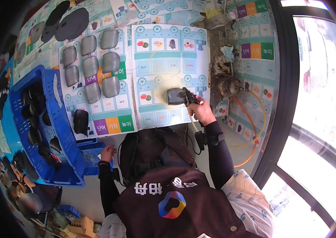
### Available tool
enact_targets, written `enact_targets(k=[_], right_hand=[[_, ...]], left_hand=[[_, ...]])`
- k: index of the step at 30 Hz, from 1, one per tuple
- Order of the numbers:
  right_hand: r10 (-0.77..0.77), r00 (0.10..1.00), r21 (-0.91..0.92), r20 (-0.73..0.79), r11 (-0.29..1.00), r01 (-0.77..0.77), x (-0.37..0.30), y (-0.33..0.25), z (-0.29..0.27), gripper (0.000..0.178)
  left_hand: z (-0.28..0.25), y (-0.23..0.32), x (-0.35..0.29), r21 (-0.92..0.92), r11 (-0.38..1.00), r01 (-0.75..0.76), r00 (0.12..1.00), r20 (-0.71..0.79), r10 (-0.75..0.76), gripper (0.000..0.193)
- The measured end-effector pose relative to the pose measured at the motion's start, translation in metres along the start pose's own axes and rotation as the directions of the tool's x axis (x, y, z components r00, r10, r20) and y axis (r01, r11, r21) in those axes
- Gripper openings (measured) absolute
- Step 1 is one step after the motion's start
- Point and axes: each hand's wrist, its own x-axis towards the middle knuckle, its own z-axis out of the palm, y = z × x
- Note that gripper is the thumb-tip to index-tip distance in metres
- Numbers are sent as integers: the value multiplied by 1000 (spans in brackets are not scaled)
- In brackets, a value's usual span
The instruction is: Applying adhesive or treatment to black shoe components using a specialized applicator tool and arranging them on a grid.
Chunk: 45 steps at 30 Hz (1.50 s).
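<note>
My right hand [203, 112] is closed around a small black spray gun [188, 96] with a thin hose hanging from it. The gun's nozzle is right at a grey, rounded-square moulded piece [174, 96] on a printed sheet [168, 115]; I cannot tell whether they touch. A yellowish stain spreads on the paper around this piece. My left hand [107, 153] hangs low beside a small blue basket [90, 158], fingers loosely apart and holding nothing. Several similar grey pieces [90, 67] lie in rows on the left sheet, and a darker black one [81, 122] lies near its front edge.
A large blue crate [62, 158] at the left holds several black pieces [35, 137]. Flat dark ovals [72, 24] lie at the far left. Yellow and orange hoses [251, 126] loop at the right, near a dirty metal part [228, 85]. A window [319, 79] stands beyond.
</note>
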Motion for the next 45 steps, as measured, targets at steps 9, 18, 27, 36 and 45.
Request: enact_targets(k=[9, 18, 27, 36, 45], right_hand=[[-100, 992, 64, -72, 992, 104, -6, 28, 0, 13], [-105, 979, 237, -176, 961, 146, -28, 34, -11, 13], [-114, 981, 18, -160, 993, 118, -27, 93, -18, 22], [-202, 978, 189, -61, 959, 210, -34, 88, 4, 18], [-289, 953, 107, -92, 949, 298, -39, 90, 2, 18]], left_hand=[[3, -10, -1, 44, 999, -19, 1000, 2, 19, 30], [9, -6, -17, 60, 998, 1, 1000, -23, 0, 30], [15, -11, -29, 45, 999, -23, 999, -34, 25, 28], [18, -12, -39, 34, 999, -12, 999, -35, 13, 28], [17, -40, -37, 99, 994, -53, 997, -53, 59, 31]])
